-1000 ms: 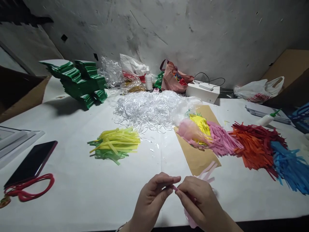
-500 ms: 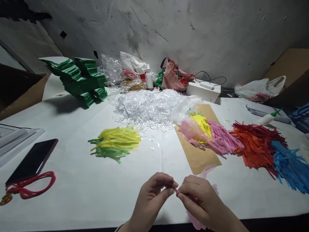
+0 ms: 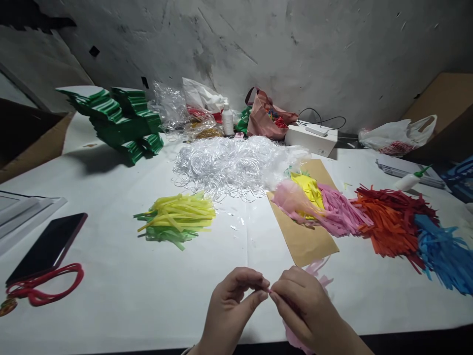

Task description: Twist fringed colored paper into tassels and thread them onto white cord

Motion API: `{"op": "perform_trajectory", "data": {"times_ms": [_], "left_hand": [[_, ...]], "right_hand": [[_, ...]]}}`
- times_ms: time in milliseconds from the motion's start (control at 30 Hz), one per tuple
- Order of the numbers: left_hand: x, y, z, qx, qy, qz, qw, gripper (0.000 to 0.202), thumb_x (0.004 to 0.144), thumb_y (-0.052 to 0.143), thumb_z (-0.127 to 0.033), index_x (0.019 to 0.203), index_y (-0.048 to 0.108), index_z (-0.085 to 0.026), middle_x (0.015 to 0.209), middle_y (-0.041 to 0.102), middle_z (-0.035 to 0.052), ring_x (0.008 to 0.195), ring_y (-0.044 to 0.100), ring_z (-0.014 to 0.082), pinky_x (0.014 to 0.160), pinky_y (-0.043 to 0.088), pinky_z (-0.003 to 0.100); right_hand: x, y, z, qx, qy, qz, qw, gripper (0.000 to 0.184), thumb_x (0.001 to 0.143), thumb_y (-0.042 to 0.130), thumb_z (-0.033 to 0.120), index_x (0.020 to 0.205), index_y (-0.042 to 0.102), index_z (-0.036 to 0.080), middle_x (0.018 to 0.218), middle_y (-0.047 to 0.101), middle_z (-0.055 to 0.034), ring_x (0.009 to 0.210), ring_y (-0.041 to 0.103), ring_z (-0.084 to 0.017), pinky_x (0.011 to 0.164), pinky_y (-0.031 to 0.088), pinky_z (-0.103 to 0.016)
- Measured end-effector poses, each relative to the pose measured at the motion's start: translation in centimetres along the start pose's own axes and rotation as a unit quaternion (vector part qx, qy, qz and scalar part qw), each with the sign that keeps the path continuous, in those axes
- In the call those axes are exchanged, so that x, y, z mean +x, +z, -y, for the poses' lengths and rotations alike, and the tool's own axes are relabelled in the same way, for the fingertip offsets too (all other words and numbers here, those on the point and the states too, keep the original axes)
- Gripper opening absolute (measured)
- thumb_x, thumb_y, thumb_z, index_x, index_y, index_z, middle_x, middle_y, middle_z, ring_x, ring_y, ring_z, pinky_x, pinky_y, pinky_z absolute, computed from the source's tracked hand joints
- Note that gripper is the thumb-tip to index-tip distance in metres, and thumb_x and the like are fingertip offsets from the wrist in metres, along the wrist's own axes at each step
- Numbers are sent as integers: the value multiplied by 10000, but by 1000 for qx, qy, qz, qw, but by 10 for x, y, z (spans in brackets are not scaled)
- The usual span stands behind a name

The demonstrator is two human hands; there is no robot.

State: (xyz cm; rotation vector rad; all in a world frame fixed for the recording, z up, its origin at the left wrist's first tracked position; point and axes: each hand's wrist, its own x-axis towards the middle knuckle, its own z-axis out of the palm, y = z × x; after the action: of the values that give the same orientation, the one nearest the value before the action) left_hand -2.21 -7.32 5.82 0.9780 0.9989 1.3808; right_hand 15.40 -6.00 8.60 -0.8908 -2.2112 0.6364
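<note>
Close to the table's front edge, both hands meet fingertip to fingertip over a piece of pink tissue paper (image 3: 295,337). My left hand (image 3: 234,303) pinches the thin twisted end between thumb and forefinger. My right hand (image 3: 308,305) is closed around the same paper, whose loose strips stick out behind and below it. The palm side of the right hand is hidden. Ahead and to the right, a pile of pink paper strips (image 3: 343,212) and folded yellow paper (image 3: 308,190) lie on a brown envelope (image 3: 305,244). Yellow and green tassels (image 3: 177,214) lie to the left.
A heap of clear string (image 3: 229,162) covers the table's middle back. Red-orange strips (image 3: 384,222) and blue strips (image 3: 443,251) lie right, near a glue bottle (image 3: 408,182). Left are a phone (image 3: 48,246), a red cord (image 3: 51,296) and green stacked cutouts (image 3: 125,128).
The fingertips of both hands have come closer together, and less of the twisted pink end shows between them. Other things on the table stay where they were.
</note>
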Motion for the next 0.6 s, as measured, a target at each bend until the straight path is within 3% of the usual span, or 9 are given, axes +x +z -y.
{"op": "perform_trajectory", "data": {"times_ms": [233, 433, 600], "left_hand": [[-5, -1, 5, 21, 41, 5, 999, 158, 739, 793, -124, 841, 742, -234, 766, 766, -2, 742, 725, 145, 718, 605, 198], [-2, -3, 5, 16, 24, 16, 999, 181, 740, 794, -122, 866, 738, -240, 788, 770, -8, 758, 730, 140, 722, 602, 189], [1, -2, 3, 27, 13, 18, 999, 165, 743, 801, -148, 874, 731, -220, 777, 766, 10, 748, 733, 158, 724, 612, 218]], "right_hand": [[0, 6, 1, -2, 4, -24, 1000, 202, 981, 436, 136, 829, 553, 198, 674, 540, 8, 633, 508, -139, 607, 363, -261], [-6, 5, -3, 75, 50, -8, 996, 101, 987, 514, 184, 975, 612, 207, 799, 638, -5, 727, 575, -135, 648, 414, -238], [-8, 4, -6, 67, 44, -18, 997, 132, 981, 506, 156, 919, 611, 206, 762, 635, 4, 692, 569, -127, 639, 409, -242]]}}
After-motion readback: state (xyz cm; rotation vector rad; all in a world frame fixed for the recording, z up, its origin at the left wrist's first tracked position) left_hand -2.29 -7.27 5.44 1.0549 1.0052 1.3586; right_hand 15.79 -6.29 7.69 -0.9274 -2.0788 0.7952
